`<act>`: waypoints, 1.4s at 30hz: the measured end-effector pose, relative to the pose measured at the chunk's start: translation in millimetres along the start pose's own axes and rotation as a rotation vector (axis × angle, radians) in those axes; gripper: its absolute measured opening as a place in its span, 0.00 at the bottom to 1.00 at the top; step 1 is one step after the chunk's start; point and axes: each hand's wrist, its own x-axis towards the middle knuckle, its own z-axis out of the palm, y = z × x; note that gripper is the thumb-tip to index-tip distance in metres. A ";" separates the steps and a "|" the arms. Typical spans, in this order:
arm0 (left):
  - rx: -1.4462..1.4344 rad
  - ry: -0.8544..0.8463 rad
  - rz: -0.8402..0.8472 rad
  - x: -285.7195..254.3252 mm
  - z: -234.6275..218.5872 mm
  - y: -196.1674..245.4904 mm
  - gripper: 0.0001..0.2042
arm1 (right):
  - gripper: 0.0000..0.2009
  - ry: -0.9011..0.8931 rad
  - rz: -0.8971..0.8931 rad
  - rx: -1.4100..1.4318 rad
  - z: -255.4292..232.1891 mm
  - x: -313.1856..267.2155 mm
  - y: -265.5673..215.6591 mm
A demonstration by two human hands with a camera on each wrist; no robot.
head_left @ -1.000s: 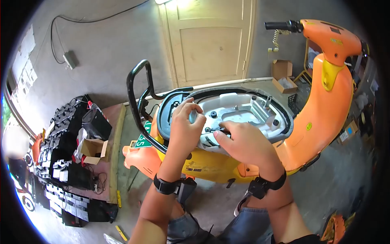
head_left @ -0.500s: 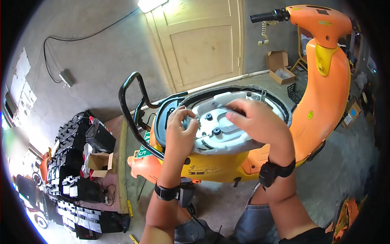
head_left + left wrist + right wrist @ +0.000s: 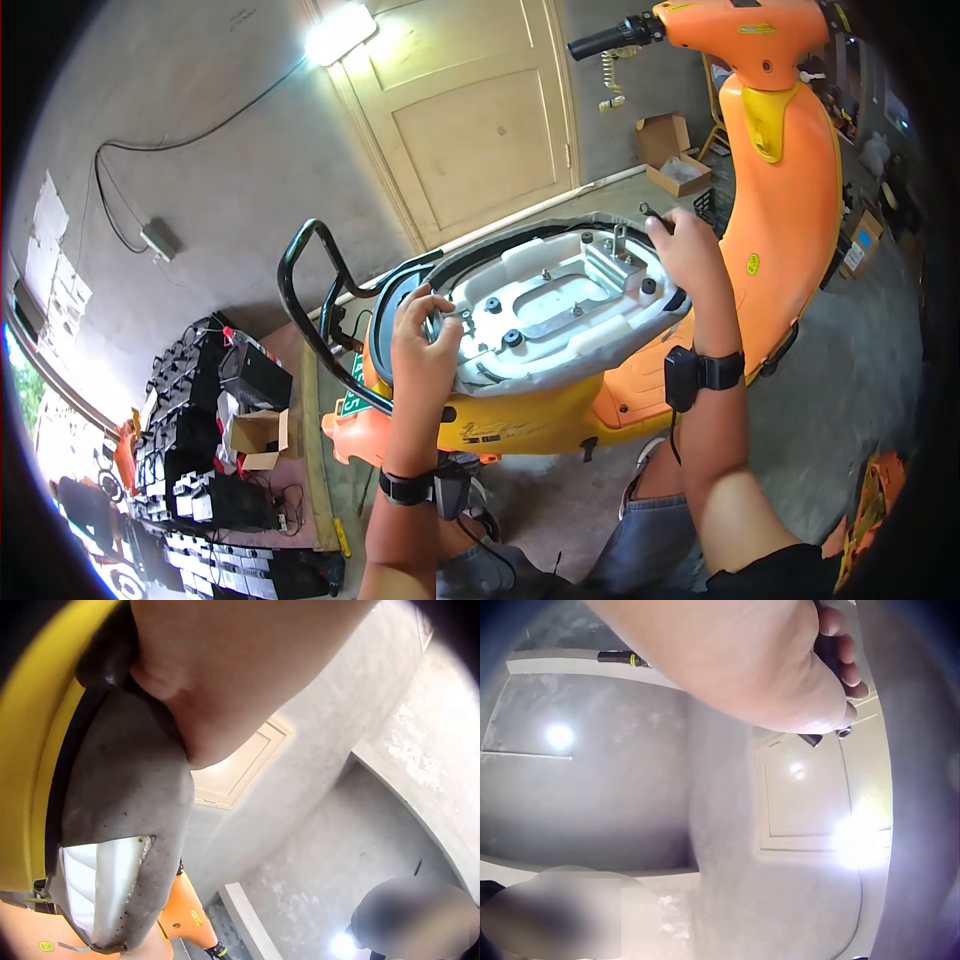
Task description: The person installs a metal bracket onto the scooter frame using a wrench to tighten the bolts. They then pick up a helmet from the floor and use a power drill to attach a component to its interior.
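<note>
An upturned scooter seat [image 3: 560, 298] shows its white plastic underside, with black rubber feet, metal studs and a grey cover around the edge. It lies over the yellow body of the orange scooter [image 3: 785, 190]. My left hand [image 3: 424, 345] curls round the seat's rim at its left end. In the left wrist view, the seat's grey cover [image 3: 139, 780] has a torn opening. Above the seat's right end, my right hand [image 3: 690, 255] holds a dark wrench [image 3: 650, 211] with a small ring-shaped end. That ring end also juts out past the fingers in the right wrist view.
A black tubular rack [image 3: 300, 290] rises behind the seat on the left. Rows of black batteries [image 3: 185, 400] and an opened carton [image 3: 258, 437] stand on a low platform at left. Another open box [image 3: 678, 165] sits by the wall, right of the door [image 3: 480, 120].
My right hand has lifted from the seat's near left part and moved right to above its right end, the wrench now showing. My left hand stays at the left end. The view has tilted.
</note>
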 end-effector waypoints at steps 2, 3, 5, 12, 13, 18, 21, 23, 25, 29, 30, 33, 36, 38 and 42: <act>-0.018 -0.001 -0.006 0.0 -0.2 6.4 0.09 | 0.22 -0.002 0.018 -0.064 0.3 0.6 10.6; -0.025 0.013 0.020 -0.6 0.3 10.8 0.09 | 0.22 -0.106 0.052 -0.084 -2.4 -2.3 10.0; -0.036 0.067 0.065 -3.4 1.2 21.0 0.09 | 0.22 -0.225 0.091 -0.082 -3.2 -2.8 7.7; -0.052 0.176 0.084 -16.4 3.0 48.4 0.09 | 0.23 -0.039 0.038 -0.089 7.2 -1.9 25.6; -0.038 0.175 0.080 -16.7 1.5 50.5 0.09 | 0.24 -0.080 0.055 -0.061 7.1 -1.7 25.8; -0.058 0.260 0.046 -15.5 -9.7 51.0 0.08 | 0.25 -0.117 -0.037 -0.014 12.1 -4.2 32.6; -0.065 0.357 0.001 -11.7 -20.9 45.1 0.08 | 0.24 -0.386 0.112 0.399 -2.8 -15.6 6.6; -0.060 0.403 0.005 -13.0 -21.2 43.9 0.08 | 0.23 -0.445 0.099 0.400 -1.2 -18.4 3.5; -0.045 0.469 0.018 -15.0 -21.4 37.3 0.07 | 0.21 -0.500 0.076 0.423 3.5 -23.7 -6.1; 0.061 0.480 0.055 -16.7 -23.5 36.0 0.07 | 0.17 -0.519 -0.038 0.447 -2.1 -27.9 -26.4; 0.021 0.462 0.020 -16.8 -25.7 34.7 0.07 | 0.17 -0.523 -0.038 0.448 -5.1 -29.4 -30.5; -0.054 0.431 -0.002 -16.2 -32.1 33.2 0.08 | 0.16 -0.433 -0.157 0.483 -12.7 -33.3 -38.8; -0.166 0.389 -0.003 -14.8 -36.5 29.5 0.09 | 0.14 -0.402 -0.214 0.591 -25.3 -39.9 -46.4; -0.243 0.362 -0.025 -14.2 -36.6 27.8 0.09 | 0.14 -0.405 -0.170 0.553 -39.5 -46.8 -57.1; -0.254 0.260 -0.055 -14.3 -29.0 29.4 0.08 | 0.14 -0.432 -0.224 0.512 -49.6 -58.1 -67.5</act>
